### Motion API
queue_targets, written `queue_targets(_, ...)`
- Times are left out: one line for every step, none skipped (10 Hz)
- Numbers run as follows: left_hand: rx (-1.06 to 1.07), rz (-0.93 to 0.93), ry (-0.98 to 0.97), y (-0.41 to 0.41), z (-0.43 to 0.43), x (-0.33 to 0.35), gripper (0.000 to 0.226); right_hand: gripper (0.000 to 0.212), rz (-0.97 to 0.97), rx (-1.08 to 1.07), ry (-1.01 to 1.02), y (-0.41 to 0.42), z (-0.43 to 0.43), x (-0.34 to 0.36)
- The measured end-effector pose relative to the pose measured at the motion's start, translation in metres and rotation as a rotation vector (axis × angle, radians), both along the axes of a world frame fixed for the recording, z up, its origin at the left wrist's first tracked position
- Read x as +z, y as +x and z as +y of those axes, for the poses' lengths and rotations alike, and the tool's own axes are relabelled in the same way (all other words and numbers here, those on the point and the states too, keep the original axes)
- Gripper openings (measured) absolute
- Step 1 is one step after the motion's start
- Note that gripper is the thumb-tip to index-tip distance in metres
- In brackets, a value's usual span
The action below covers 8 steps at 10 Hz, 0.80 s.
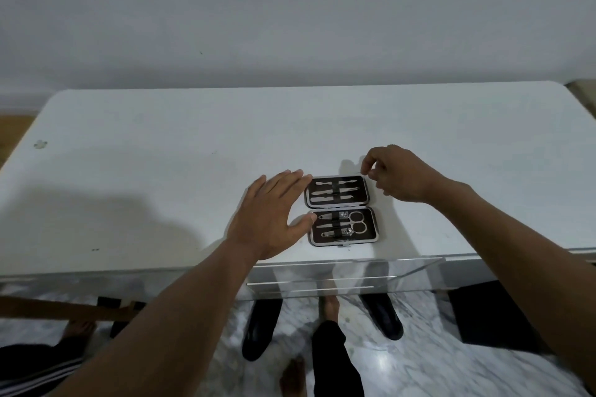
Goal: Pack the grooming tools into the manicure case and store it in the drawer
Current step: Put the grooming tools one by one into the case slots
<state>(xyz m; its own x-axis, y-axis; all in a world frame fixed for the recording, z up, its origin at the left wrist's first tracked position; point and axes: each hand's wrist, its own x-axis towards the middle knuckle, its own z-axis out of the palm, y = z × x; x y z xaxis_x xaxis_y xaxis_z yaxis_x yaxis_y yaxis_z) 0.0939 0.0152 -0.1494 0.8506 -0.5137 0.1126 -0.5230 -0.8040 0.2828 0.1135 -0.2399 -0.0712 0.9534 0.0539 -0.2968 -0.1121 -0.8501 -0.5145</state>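
Two halves of the manicure case (371,234) are lying flat open on the white table (161,155), hinge running side to side. It's got a dark brown lining with a pale rim. The far half has a row of slim metal tools (335,192) tucked under a black strap. The near half has small scissors (350,217), a nail clipper (346,231) and a couple more thin pieces.

The case sits right of the middle, close to the table's front edge. Directly below that edge a clear drawer (403,271) is pulled out toward the person.

The left hand (267,216) is spread flat and relaxed. Its fingertips are against the left side of the far half and its thumb is by the near half. The right hand (400,176) is at the far right corner of the case with fingers curled and thumb and forefinger brought together. There's maybe a thin sliver there, but honestly I can't tell if it's holding anything.

Room-wise, a wide stretch of tabletop runs off to the left and back to the wall. The right end of the table is closer. Under the table there's a pair of black shoes (261,325) on a marble floor.
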Motion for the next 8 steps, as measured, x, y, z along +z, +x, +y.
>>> queue_targets(-0.004, -0.004, 0.004, 0.0, -0.001, 0.0, 0.066, 0.013, -0.052, 0.103, -0.108, -0.005, 0.003, -0.003)
queue_targets(-0.007, -0.008, 0.007, 0.0, -0.001, -0.001, 0.066, 0.013, -0.062, 0.152, -0.229, -0.008, 0.006, -0.005)
queue_targets(-0.007, -0.012, -0.003, 0.0, -0.001, -0.001, 0.066, 0.013, -0.088, 0.162, -0.333, -0.008, 0.012, -0.004)
queue_targets(-0.007, -0.012, -0.006, 0.0, 0.0, -0.001, 0.065, 0.015, -0.124, 0.172, -0.406, -0.008, 0.017, -0.002)
queue_targets(-0.006, -0.009, -0.006, 0.001, -0.001, -0.001, 0.065, 0.016, -0.144, 0.19, -0.433, -0.005, 0.022, -0.002)
queue_targets(-0.006, -0.009, -0.013, 0.001, 0.0, -0.002, 0.065, 0.016, -0.152, 0.212, -0.418, -0.002, 0.024, -0.005)
queue_targets(-0.006, -0.009, -0.017, 0.001, 0.0, -0.002, 0.065, 0.016, -0.16, 0.23, -0.401, -0.001, 0.026, -0.007)
queue_targets(-0.006, -0.01, -0.023, 0.001, 0.0, -0.002, 0.065, 0.016, -0.144, 0.245, -0.364, 0.0, 0.028, -0.007)
